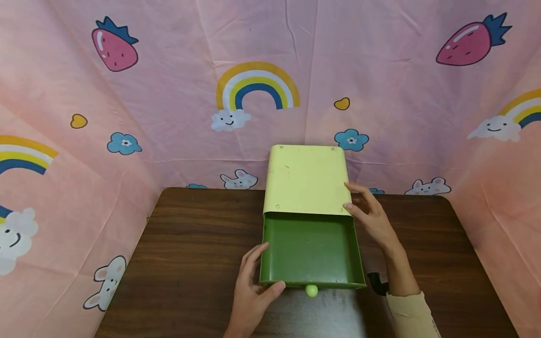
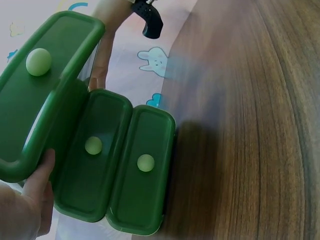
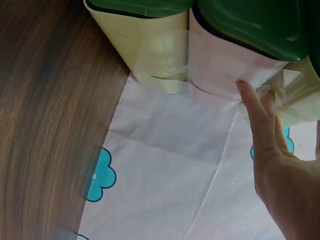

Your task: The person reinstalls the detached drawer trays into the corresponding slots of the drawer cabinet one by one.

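Note:
A small chest of three stacked drawers with a pale yellow top (image 1: pixel 308 180) stands at the back of the table. Its top green drawer (image 1: pixel 310 253) is pulled well out, and no contents show in it. My left hand (image 1: pixel 251 291) grips that drawer's front left corner, thumb at the front and fingers along the side wall. With its fingertips, my right hand (image 1: pixel 372 218) touches the chest's right side near the front edge. In the left wrist view, the middle drawer (image 2: pixel 92 155) and the bottom drawer (image 2: pixel 142 170) are pushed in, each with a round light green knob.
The dark wood-grain table (image 1: pixel 198 253) carries the chest. Behind and on both sides hangs a pink printed cloth (image 1: pixel 177 84). A black curved piece (image 1: pixel 377 283) sits by my right wrist. Clear tape (image 3: pixel 165 60) covers part of the chest's side.

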`<state>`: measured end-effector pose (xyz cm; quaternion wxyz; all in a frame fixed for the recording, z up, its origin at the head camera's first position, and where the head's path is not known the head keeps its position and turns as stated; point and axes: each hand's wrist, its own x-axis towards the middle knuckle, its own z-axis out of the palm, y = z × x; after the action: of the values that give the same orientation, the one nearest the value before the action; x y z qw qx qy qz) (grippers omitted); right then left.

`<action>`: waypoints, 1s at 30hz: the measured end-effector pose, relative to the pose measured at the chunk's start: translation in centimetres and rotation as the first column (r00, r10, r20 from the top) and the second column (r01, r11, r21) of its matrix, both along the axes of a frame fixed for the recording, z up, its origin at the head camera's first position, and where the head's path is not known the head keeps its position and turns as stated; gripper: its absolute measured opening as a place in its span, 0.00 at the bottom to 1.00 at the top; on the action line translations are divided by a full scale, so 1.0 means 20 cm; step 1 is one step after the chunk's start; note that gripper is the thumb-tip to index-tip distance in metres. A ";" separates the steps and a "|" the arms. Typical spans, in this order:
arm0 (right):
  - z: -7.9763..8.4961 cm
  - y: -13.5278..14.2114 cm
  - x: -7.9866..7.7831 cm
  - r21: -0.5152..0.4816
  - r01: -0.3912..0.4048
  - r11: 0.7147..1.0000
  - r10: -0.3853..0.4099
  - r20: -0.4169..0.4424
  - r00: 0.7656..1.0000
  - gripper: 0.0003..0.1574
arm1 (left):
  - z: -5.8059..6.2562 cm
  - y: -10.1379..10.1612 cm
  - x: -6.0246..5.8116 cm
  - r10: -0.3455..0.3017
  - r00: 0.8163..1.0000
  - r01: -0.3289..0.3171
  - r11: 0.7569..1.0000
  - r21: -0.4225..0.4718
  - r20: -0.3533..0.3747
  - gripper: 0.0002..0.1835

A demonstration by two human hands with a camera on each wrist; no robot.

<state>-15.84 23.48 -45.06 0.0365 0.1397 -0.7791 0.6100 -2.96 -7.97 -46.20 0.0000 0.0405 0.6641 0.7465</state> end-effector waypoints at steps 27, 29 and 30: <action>0.00 0.01 -0.01 0.001 -0.006 1.000 0.006 0.007 1.000 0.33 | 0.01 0.03 -0.06 0.024 0.999 -0.026 0.998 0.056 0.037 0.42; 0.00 0.01 -0.01 0.002 -0.006 1.000 0.006 0.012 1.000 0.33 | 0.01 0.03 -0.07 0.034 0.998 -0.036 0.998 0.047 0.045 0.43; 0.00 0.01 0.00 0.003 -0.006 1.000 0.006 0.012 1.000 0.33 | 0.01 0.04 -0.08 0.039 0.998 -0.041 0.998 0.045 0.046 0.44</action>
<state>-15.93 23.62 -45.01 0.0296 0.1383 -0.7800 0.6096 -4.53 -7.24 -46.03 -0.0009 0.0105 0.6474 0.7621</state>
